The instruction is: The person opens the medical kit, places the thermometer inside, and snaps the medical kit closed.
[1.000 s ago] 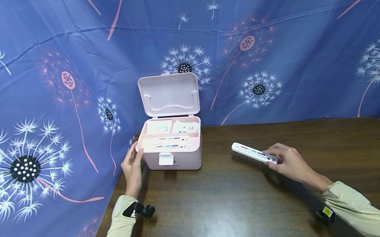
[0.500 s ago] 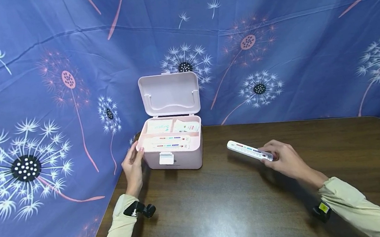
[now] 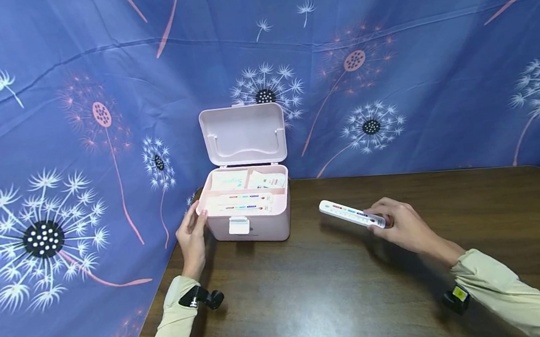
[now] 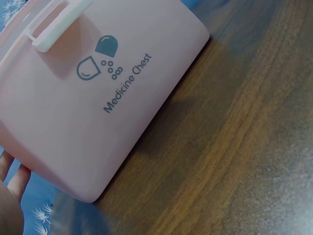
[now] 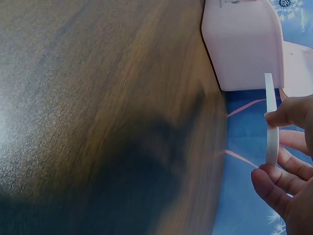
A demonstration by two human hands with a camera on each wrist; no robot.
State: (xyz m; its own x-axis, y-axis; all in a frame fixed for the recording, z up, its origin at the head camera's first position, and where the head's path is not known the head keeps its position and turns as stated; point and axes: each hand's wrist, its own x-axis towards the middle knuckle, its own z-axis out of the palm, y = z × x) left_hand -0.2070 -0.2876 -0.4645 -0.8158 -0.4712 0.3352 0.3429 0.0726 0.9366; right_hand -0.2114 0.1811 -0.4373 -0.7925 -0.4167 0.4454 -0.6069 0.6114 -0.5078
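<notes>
A pink medicine chest (image 3: 267, 228), printed "Medicine Chest" in the left wrist view, stands on the table with its lid (image 3: 247, 136) raised. My left hand (image 3: 192, 248) holds its front left corner, thumb at the rim and fingers along the side. To the right, above the tabletop, my right hand (image 3: 406, 225) pinches one end of a slim white case (image 3: 346, 212) with rounded ends and coloured print. Seen edge-on in the right wrist view, the case (image 5: 272, 142) sits between thumb and fingers. Similar slim white cases (image 3: 242, 209) lie in the chest's front compartment.
Two rear compartments hold a white packet marked in green (image 3: 228, 180) and another white packet (image 3: 267, 180). A white latch (image 3: 239, 225) hangs at the chest's front. Behind the brown wooden table (image 3: 302, 291) hangs a blue dandelion-patterned cloth (image 3: 310, 82).
My right hand has moved a little left with the slim white case, toward the chest. The left hand stays at the chest's corner. The head view has shifted slightly.
</notes>
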